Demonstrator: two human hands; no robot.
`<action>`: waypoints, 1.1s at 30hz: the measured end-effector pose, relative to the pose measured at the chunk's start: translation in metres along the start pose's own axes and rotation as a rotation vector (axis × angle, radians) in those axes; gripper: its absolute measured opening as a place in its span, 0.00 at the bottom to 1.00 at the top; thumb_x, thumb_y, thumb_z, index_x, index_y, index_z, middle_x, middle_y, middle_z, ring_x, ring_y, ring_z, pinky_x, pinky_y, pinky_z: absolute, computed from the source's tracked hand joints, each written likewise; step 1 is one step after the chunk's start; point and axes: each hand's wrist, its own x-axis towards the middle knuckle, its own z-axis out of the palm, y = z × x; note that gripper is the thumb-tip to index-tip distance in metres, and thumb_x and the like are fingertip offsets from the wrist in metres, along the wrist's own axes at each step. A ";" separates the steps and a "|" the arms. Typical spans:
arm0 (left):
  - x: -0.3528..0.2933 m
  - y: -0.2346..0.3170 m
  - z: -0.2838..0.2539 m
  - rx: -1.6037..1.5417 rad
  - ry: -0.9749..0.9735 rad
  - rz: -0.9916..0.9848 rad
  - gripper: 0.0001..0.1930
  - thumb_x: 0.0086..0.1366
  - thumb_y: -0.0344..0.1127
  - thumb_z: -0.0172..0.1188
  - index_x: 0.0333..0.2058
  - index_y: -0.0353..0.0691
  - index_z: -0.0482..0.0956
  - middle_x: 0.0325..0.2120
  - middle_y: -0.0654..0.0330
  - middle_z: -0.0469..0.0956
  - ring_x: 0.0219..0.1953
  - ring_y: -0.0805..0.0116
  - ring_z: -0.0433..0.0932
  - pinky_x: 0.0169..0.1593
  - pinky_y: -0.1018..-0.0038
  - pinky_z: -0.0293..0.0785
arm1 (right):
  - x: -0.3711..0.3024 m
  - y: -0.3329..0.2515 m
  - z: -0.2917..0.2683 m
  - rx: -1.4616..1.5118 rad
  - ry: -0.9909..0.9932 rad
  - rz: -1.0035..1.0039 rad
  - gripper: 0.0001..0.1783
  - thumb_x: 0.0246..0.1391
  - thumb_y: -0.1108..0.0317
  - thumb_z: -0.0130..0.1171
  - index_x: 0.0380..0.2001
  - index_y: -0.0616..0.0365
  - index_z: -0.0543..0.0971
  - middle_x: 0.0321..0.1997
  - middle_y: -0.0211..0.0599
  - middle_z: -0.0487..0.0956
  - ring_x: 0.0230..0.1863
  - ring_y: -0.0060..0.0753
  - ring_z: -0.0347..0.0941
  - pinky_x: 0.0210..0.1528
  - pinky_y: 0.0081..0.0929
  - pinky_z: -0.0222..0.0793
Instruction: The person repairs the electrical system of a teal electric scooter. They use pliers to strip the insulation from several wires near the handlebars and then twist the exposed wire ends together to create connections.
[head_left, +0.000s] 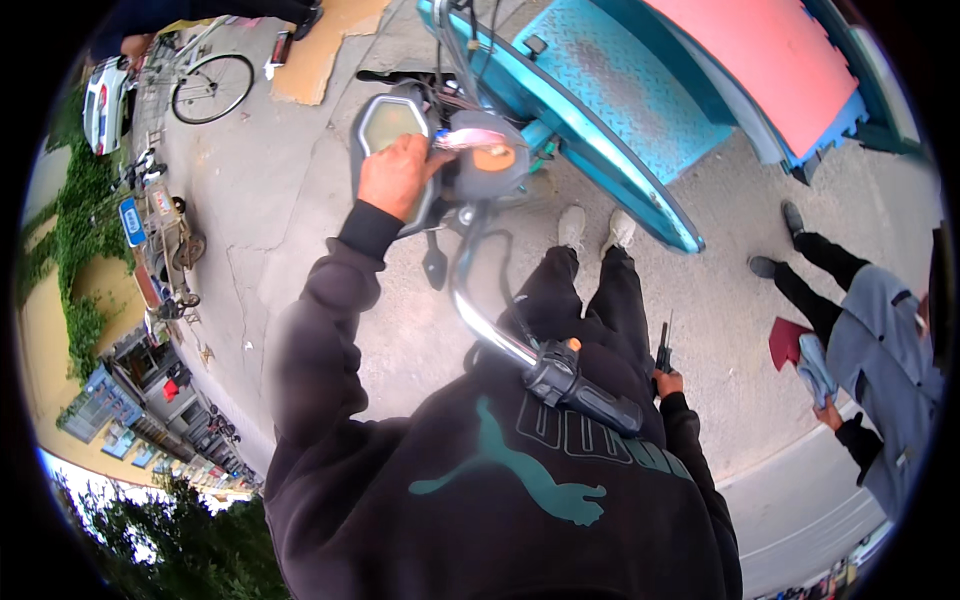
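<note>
At upper centre, the left hand (pixel 396 176) curls over the instrument panel (pixel 388 118), perhaps for steadying; whether it pinches, I cannot tell. Right of centre, the right hand (pixel 668 383) grips a black tool (pixel 664 352).

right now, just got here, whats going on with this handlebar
The person's left hand is over the dashboard, thumb beside a blurred pink-and-white item; whether it grips that is unclear. The right hand holds a dark tool low at the side. The handlebar extends toward the person's torso. Another person stands to the right.
</note>
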 end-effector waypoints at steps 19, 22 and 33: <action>0.045 -0.029 -0.038 -0.097 -0.469 0.487 0.11 0.58 0.27 0.59 0.41 0.42 0.79 0.37 0.56 0.77 0.42 0.51 0.78 0.42 0.59 0.75 | 0.003 0.024 0.057 0.533 -0.116 0.108 0.09 0.47 0.71 0.64 0.28 0.66 0.76 0.22 0.39 0.77 0.18 0.34 0.75 0.23 0.31 0.73; 0.061 -0.022 -0.039 -0.002 -0.579 0.611 0.12 0.59 0.28 0.56 0.42 0.43 0.79 0.37 0.57 0.78 0.43 0.52 0.78 0.42 0.59 0.75 | -0.010 0.014 0.061 0.397 -0.062 0.091 0.13 0.45 0.65 0.65 0.25 0.66 0.80 0.22 0.41 0.81 0.20 0.35 0.78 0.25 0.32 0.74; 0.190 0.017 -0.083 -0.333 -0.001 0.339 0.15 0.62 0.37 0.62 0.47 0.41 0.79 0.37 0.50 0.81 0.42 0.47 0.80 0.45 0.58 0.76 | -0.033 0.027 0.082 0.517 -0.008 0.067 0.07 0.48 0.75 0.61 0.27 0.70 0.77 0.20 0.42 0.77 0.16 0.37 0.74 0.18 0.34 0.72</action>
